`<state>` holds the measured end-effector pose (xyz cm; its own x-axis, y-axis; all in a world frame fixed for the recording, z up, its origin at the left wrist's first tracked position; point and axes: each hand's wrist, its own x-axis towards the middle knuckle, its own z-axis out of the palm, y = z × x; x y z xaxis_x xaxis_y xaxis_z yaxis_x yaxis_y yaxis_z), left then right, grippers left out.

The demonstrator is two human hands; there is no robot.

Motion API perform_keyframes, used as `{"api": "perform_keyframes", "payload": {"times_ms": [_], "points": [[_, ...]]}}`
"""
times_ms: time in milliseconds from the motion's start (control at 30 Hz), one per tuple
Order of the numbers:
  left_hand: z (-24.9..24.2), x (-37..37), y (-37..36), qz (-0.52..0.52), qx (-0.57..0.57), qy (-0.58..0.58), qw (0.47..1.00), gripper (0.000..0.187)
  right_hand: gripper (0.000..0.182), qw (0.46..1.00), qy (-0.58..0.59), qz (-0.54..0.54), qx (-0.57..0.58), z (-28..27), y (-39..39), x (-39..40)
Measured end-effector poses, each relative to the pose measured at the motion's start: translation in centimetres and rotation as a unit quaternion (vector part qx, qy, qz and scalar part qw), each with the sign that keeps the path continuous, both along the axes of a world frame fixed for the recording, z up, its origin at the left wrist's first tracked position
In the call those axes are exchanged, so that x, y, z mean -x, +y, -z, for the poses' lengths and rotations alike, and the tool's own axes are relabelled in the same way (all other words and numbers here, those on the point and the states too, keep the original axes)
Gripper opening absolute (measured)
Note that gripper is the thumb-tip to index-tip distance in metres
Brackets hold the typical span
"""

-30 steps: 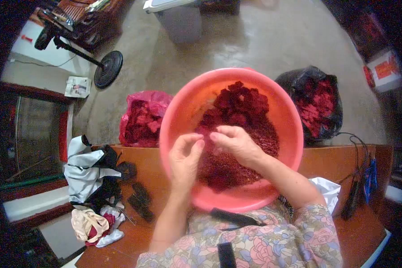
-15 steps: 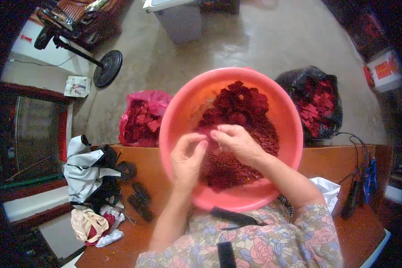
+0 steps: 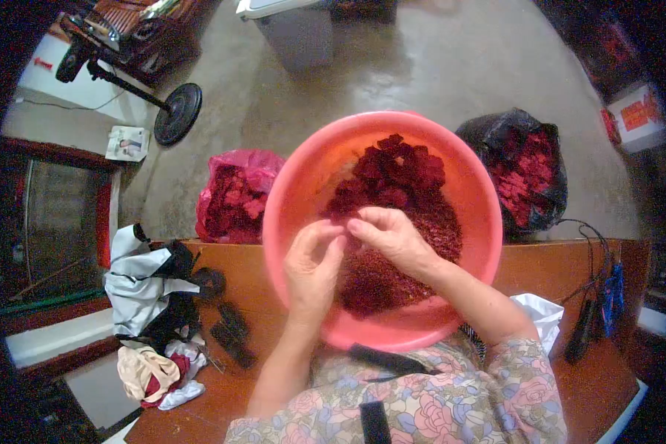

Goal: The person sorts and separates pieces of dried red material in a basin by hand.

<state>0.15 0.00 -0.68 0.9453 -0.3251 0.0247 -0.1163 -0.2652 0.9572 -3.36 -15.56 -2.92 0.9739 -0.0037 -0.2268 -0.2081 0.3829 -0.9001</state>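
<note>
Over a pink plastic basin (image 3: 280,185), both my hands are pinched with fingertips nearly meeting. Fingers and thumb of my left hand (image 3: 311,263) close on a small dark red piece, mostly hidden by the fingertips. Thumb and forefinger of my right hand (image 3: 391,238) press together against the same spot. Inside the basin, dark red ruffled clumps (image 3: 399,166), like dried flower heads, are heaped at the far side. Loose dark red bits (image 3: 385,281) cover the nearer part, beneath my hands.
Left of the basin stands a pink plastic bag (image 3: 237,196) of red clumps; a black bag (image 3: 522,174) holds more at right. Bundled clothes (image 3: 152,296) lie on the wooden bench (image 3: 229,270). Farther off are a fan base (image 3: 178,113) and a grey bin (image 3: 296,37).
My left thumb has shifted slightly upward toward the right fingertips. Both hands otherwise stay at the same place over the basin, and the things around them look unchanged.
</note>
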Motion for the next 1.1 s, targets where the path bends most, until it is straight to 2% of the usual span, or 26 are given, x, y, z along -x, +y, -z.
{"api": "perform_keyframes", "payload": {"times_ms": [167, 267, 367, 400, 500, 567, 633, 800, 967, 1000, 1100], "points": [[-0.6, 0.2, -0.1, -0.011, 0.047, 0.059, 0.997, 0.012, 0.016, 0.997, -0.025, 0.019, 0.069, -0.1, 0.4, 0.2], [-0.7, 0.2, -0.1, -0.012, 0.046, 0.072, 0.996, 0.012, 0.013, 0.980, -0.050, 0.043, 0.188, -0.8, 0.6, 0.3], [0.2, 0.1, 0.2, 0.003, 0.034, 0.036, 0.999, 0.018, 0.011, 0.913, -0.174, 0.105, 0.353, -0.8, 0.9, 0.4], [0.3, 0.0, 0.2, 0.011, 0.028, 0.017, 0.999, 0.021, 0.011, 0.908, -0.190, 0.101, 0.360, -0.8, 0.9, 0.3], [-0.3, 0.3, -0.7, -0.042, 0.120, 0.079, 0.989, 0.033, 0.010, 0.895, -0.224, 0.090, 0.375, -1.1, 0.8, 0.3], [-0.6, 0.1, -0.2, -0.020, 0.157, 0.162, 0.974, 0.046, 0.010, 0.891, -0.233, 0.081, 0.381, -1.4, 0.6, 0.3], [-0.8, 0.0, -0.1, -0.011, 0.179, 0.199, 0.963, 0.048, 0.010, 0.884, -0.242, 0.074, 0.393, -1.6, 0.4, 0.2], [-0.5, -0.2, 0.2, 0.001, 0.146, 0.192, 0.970, 0.027, 0.011, 0.880, -0.250, 0.074, 0.396, -1.8, 0.1, 0.3], [0.1, 0.4, 0.2, -0.015, 0.131, 0.039, 0.990, 0.014, 0.015, 0.889, -0.244, 0.100, 0.373, -2.2, 0.5, 0.5], [0.3, 0.4, 0.2, -0.015, 0.130, -0.003, 0.991, 0.013, 0.015, 0.880, -0.265, 0.108, 0.378, -2.2, 0.6, 0.5], [-0.8, 1.0, 0.0, -0.036, 0.123, 0.036, 0.991, 0.011, 0.017, 0.844, -0.330, 0.128, 0.404, -1.8, 0.5, 0.5]]}}
